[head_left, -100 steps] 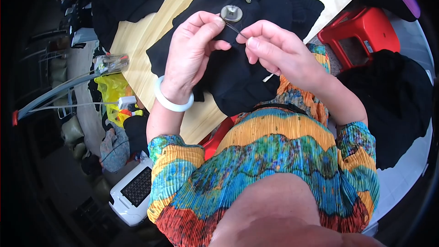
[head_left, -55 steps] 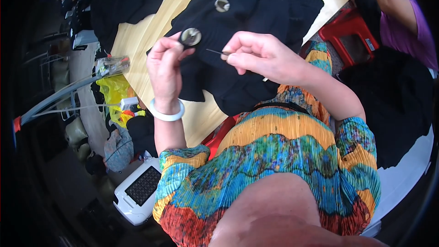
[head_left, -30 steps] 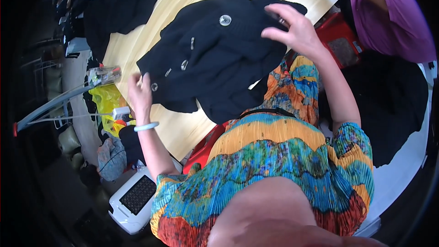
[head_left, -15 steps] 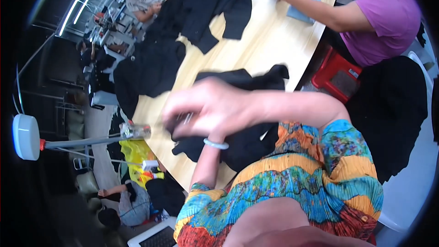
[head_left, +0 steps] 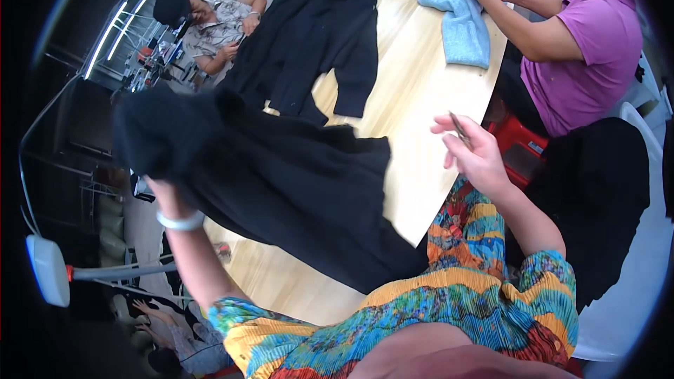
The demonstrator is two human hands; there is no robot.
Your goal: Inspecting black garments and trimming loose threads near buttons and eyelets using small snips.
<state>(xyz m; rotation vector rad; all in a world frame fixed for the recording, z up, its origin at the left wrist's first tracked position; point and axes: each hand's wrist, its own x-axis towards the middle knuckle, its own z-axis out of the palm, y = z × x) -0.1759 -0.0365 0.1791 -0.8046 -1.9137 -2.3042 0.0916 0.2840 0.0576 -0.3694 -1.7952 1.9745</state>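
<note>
My left hand (head_left: 161,186) is raised at the left and holds up a black knit garment (head_left: 295,182). Its fingers are hidden under the cloth, and a pale bangle (head_left: 180,221) circles the wrist. The garment hangs in folds across the table towards my lap. Apart from the cloth, my right hand (head_left: 479,158) is raised over the table's right edge, holding a slim dark metal tool (head_left: 460,130) between thumb and fingers. The tool's exact kind is too small to make out.
Another black garment with buttons (head_left: 316,35) lies on the wooden table (head_left: 414,175). A co-worker in purple (head_left: 597,56) handles a light blue garment (head_left: 463,21). Beyond the table sits another person (head_left: 221,21). At the left stands a white lamp (head_left: 48,270); dark cloth (head_left: 597,203) is piled at my right.
My hands, close together before, are now apart. The left has moved left and lifted the black garment off the table; the right has moved right with the slim tool.
</note>
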